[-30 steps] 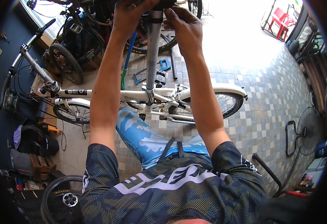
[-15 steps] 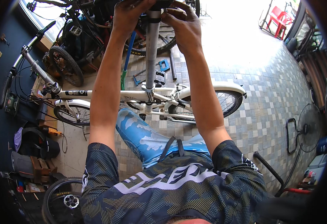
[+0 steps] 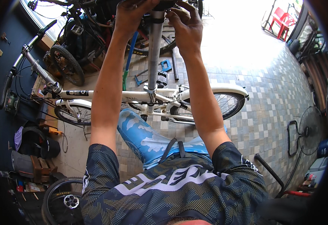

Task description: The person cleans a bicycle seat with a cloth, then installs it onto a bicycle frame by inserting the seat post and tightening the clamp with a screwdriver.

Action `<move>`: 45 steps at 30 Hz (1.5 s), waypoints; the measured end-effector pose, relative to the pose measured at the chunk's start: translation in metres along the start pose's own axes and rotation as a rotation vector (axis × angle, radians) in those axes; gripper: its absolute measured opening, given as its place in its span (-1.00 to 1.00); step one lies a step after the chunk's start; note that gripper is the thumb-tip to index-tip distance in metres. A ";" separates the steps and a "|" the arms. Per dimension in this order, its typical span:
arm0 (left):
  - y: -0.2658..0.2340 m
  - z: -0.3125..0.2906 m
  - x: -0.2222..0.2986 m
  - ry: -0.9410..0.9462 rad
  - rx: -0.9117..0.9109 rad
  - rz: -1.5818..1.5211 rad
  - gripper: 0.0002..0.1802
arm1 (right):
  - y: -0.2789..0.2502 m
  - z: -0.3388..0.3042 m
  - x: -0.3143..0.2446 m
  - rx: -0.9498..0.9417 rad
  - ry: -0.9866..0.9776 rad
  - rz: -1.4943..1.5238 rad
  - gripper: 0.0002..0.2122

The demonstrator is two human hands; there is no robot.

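Note:
A white folding bicycle stands sideways before me, its long silver seatpost rising toward the top edge. The dark saddle on that post is largely cut off by the picture's edge. My left hand is closed at the saddle's left side, with its thumb along the underside. To the right of the post's top, my right hand has its fingers bent and its thumb and forefinger brought together under the saddle. Whatever sits between those fingertips is too small to make out.
Behind the bicycle lie a blue hacksaw, a dark tube and a blue-green rod. More bicycles crowd the back left. A loose wheel rests at lower left; a fan stands right. Red chairs are far right.
My right hand's fingers have shifted slightly beside the top of the seatpost. My left hand keeps its place at the saddle, and the bicycle stands as before.

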State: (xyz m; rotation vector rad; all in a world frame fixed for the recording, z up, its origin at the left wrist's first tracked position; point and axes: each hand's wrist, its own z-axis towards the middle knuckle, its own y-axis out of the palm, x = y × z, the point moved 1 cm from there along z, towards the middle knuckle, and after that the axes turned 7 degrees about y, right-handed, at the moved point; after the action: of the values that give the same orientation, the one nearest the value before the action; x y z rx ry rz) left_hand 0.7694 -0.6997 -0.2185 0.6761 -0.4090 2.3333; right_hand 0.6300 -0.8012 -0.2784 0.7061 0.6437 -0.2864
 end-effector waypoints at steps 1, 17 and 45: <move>-0.001 0.000 0.001 0.009 -0.002 -0.001 -0.63 | 0.001 -0.001 -0.001 0.003 -0.007 -0.021 -0.61; 0.000 0.001 0.004 -0.004 -0.019 -0.001 -0.61 | 0.000 0.000 -0.002 -0.082 0.030 0.137 -0.57; -0.007 0.007 0.000 -0.014 -0.057 0.076 -0.54 | -0.151 -0.030 -0.038 -0.048 0.308 -0.473 -0.70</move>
State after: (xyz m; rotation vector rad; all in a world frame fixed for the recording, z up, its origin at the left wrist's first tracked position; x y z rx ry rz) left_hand 0.7763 -0.6980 -0.2120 0.6602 -0.5141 2.3793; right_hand 0.5190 -0.8901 -0.3484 0.5480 1.1102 -0.6027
